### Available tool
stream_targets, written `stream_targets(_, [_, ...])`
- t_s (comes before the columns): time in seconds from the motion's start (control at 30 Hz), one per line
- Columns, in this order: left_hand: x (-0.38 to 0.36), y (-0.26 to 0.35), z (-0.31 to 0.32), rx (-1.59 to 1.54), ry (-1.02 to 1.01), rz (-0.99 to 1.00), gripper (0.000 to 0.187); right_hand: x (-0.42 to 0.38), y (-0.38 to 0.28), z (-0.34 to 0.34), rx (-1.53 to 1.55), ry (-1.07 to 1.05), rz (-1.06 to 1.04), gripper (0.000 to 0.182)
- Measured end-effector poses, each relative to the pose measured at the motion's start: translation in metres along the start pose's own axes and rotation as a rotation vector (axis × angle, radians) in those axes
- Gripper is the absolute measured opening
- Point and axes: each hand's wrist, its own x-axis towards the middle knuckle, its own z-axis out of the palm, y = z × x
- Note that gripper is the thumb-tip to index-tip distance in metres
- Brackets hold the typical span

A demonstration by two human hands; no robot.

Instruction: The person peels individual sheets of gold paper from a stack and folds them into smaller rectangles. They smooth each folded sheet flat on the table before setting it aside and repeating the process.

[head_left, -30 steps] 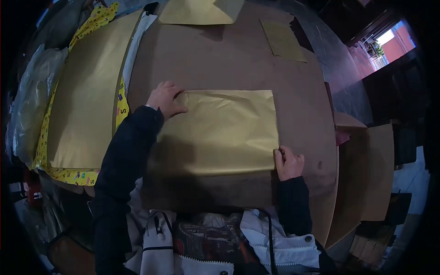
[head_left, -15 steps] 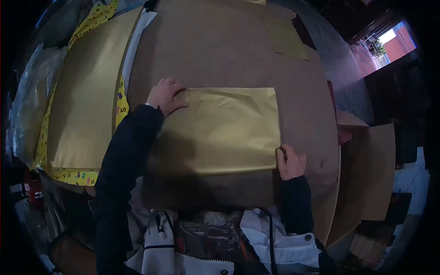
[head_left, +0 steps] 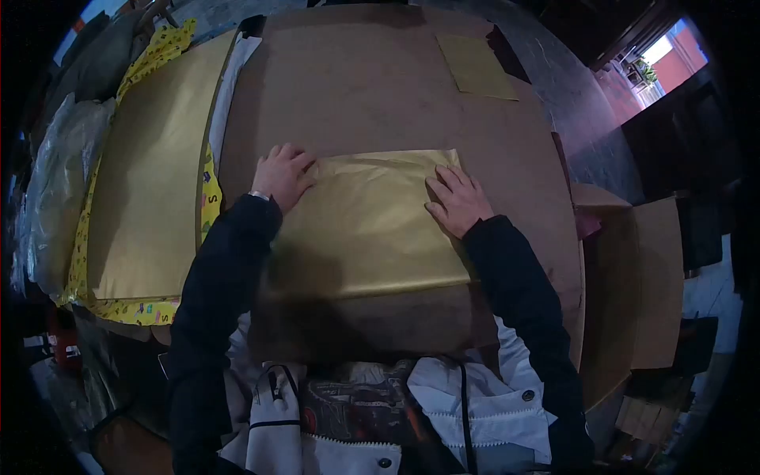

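A gold paper sheet (head_left: 372,229), a little wrinkled, lies in front of me on the brown cardboard-covered table (head_left: 356,95). My left hand (head_left: 283,176) rests at the sheet's upper left corner, its fingers spread. On the upper right part of the sheet, my right hand (head_left: 459,199) lies with fingers stretched out, palm down. Neither hand grips anything. My right forearm covers part of the sheet's right edge.
To the left lies a stack of larger gold sheets (head_left: 154,174) on yellow printed wrapping (head_left: 210,198), beside clear plastic (head_left: 67,182). A small gold piece (head_left: 477,70) lies at the far right. An open cardboard box (head_left: 653,293) stands right of the table.
My right hand has moved up from the sheet's lower right edge onto its upper right part, and its fingers have opened out. The left hand stays near the upper left corner.
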Motion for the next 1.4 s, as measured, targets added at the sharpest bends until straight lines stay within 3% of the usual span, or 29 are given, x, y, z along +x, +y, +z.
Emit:
stream_targets(0.1, [-0.016, 0.031, -0.009, -0.031, -0.059, 0.111, 0.049, -0.002, -0.002, -0.001, 0.019, -0.005, -0.002, 0.05])
stream_targets(0.13, [-0.021, 0.042, -0.011, -0.123, -0.17, 0.091, 0.055, -0.001, -0.003, -0.004, 0.022, -0.029, 0.01, 0.052])
stream_targets(0.27, [-0.036, 0.046, 0.002, -0.199, -0.225, 0.094, 0.067, 0.009, 0.001, -0.016, 0.081, -0.154, 0.042, 0.059])
stream_targets(0.53, [-0.049, 0.018, 0.022, -0.038, -0.108, 0.009, 0.074, 0.011, 0.01, 0.01, 0.033, -0.124, 0.127, 0.071])
stream_targets(0.7, [-0.053, -0.002, 0.018, 0.045, -0.099, -0.117, 0.071, 0.016, 0.013, 0.004, 0.029, -0.15, 0.098, 0.073])
stream_targets(0.77, [-0.052, 0.023, -0.003, 0.112, -0.309, -0.232, 0.067, 0.015, 0.014, 0.008, 0.004, -0.098, 0.057, 0.076])
stream_targets(0.9, [-0.073, 0.097, 0.012, -0.057, -0.262, 0.049, 0.056, 0.014, 0.016, 0.012, -0.023, -0.101, 0.059, 0.076])
stream_targets(1.0, [-0.097, 0.15, 0.022, -0.096, -0.281, 0.098, 0.054, 0.016, 0.016, 0.011, -0.058, -0.13, 0.07, 0.074])
stream_targets(1.13, [-0.136, 0.134, 0.031, -0.092, -0.067, 0.007, 0.054, 0.016, 0.019, 0.015, -0.059, -0.112, 0.064, 0.075])
stream_targets(1.3, [-0.185, 0.09, 0.012, 0.026, -0.089, -0.156, 0.055, 0.017, 0.01, 0.006, -0.067, -0.139, 0.076, 0.075])
stream_targets(1.37, [-0.187, 0.092, 0.004, 0.084, -0.111, -0.161, 0.057, 0.023, -0.011, -0.009, -0.197, -0.295, 0.194, 0.075])
stream_targets(1.4, [-0.187, 0.092, 0.004, 0.085, -0.102, -0.157, 0.057, 0.021, -0.034, -0.028, -0.271, -0.327, 0.139, 0.074])
